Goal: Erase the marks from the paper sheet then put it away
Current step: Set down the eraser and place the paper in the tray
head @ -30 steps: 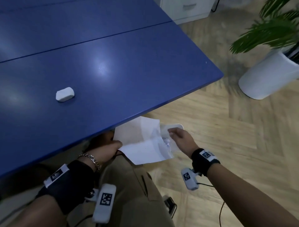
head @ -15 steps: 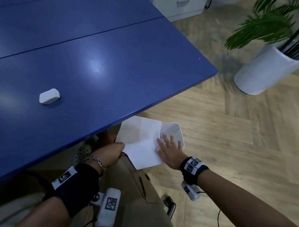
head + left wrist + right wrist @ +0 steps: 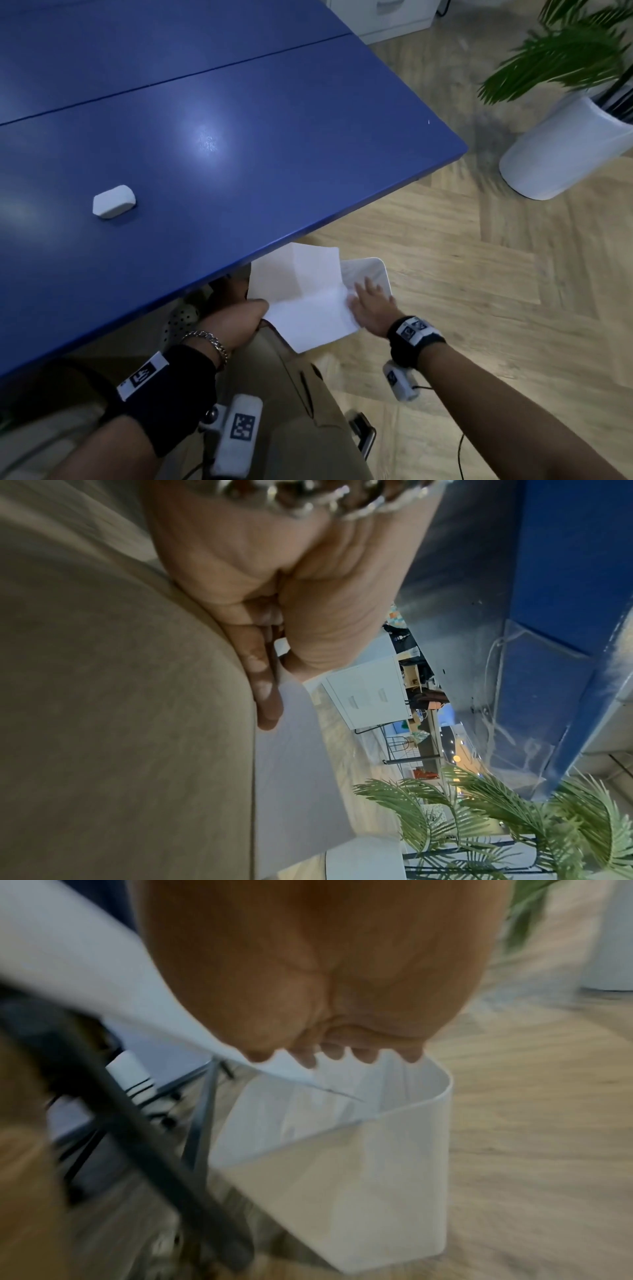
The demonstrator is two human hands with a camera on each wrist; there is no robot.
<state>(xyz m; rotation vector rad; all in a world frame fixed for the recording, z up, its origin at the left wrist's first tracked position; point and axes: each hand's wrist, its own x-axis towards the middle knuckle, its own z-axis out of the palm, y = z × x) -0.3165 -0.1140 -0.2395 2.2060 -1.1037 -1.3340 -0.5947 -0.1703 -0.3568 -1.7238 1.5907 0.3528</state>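
A creased white paper sheet (image 3: 308, 301) hangs below the blue table's front edge, over my lap and a white bin (image 3: 371, 274) on the floor. My left hand (image 3: 239, 317) pinches the sheet's left edge between thumb and fingers (image 3: 268, 696). My right hand (image 3: 368, 301) lies flat with straight fingers on the sheet's right edge, pressing it over the bin's mouth. In the right wrist view the paper (image 3: 103, 974) bends under the palm above the bin (image 3: 377, 1150). A white eraser (image 3: 113, 201) lies on the table (image 3: 274, 137).
A white planter (image 3: 561, 150) with a green palm stands on the wood floor at the right. A white cabinet (image 3: 394, 17) stands beyond the table. Chair legs (image 3: 137, 1110) are beside the bin. My beige trousers (image 3: 301, 428) are below the paper.
One second ago my right hand pinched the crumpled right edge of the paper; now it lies flat on the sheet over the bin. The left hand keeps its grip.
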